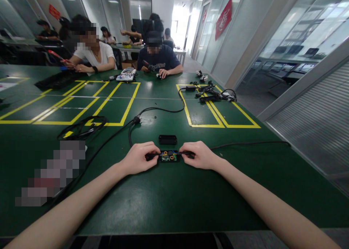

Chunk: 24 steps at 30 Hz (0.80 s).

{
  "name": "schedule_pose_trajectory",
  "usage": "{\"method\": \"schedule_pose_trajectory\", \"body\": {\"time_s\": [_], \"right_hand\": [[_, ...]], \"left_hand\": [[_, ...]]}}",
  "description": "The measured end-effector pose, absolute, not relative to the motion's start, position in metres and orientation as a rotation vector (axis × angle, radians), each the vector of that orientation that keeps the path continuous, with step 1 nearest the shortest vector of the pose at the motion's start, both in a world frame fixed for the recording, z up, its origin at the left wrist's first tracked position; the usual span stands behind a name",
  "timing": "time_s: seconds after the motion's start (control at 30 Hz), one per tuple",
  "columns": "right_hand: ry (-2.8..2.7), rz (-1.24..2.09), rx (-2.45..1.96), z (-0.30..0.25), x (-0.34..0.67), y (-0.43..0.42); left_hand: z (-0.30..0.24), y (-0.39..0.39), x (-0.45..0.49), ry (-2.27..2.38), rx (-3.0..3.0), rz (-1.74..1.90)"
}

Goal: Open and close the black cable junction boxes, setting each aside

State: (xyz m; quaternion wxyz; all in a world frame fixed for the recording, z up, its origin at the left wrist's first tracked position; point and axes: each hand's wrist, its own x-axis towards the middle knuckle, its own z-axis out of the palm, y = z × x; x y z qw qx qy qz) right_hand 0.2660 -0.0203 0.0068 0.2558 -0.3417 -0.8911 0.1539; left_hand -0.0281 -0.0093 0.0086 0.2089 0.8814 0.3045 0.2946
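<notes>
"Glass partitions [242, 34] lined the room, and a dark green worktop [207, 190] marked with yellow tape [207, 126] filled the foreground. What was being worked on?"

"An open black plastic shell [170, 162], lying on the worktop straight in front of the wearer, between the two hands. Inside sat a small circuit board [166, 158] with two copper-coloured coils."

"How did the hands stand?"

"Each was pinching, thumb against fingers. Left hand [144, 158] gripped the left cable [149, 156] where it met the shell; right hand [198, 155] gripped the right cable [190, 154] at the opposite end."

"So which step was that?"

"My reading was that the cable ends were being settled with the board in the shell, though lifting them out would have looked much the same. I couldn't tell which."

"And the cover?"

"Apart from the shell, just beyond it: a black cover [167, 139] of similar outline. A power plug [137, 120] lay farther off to the left."

"What did the next move call for, then?"

"If it was assembly, both cables held level and flush in their end openings, no wire riding over the rim, before one hand let go to reach for the cover."
</notes>
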Motion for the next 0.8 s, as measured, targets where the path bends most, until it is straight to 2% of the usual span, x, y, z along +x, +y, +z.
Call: {"method": "schedule_pose_trajectory", "body": {"time_s": [0.6, 0.8], "right_hand": [[-2.407, 0.451, -0.924, 0.0, 0.274, -0.008], [-2.489, 0.356, -0.875, 0.003, 0.273, -0.008]], "left_hand": [[0.006, -0.005, -0.028, 0.846, 2.53, 0.87], [0.006, -0.003, -0.031, 0.846, 2.485, 0.802]]}}
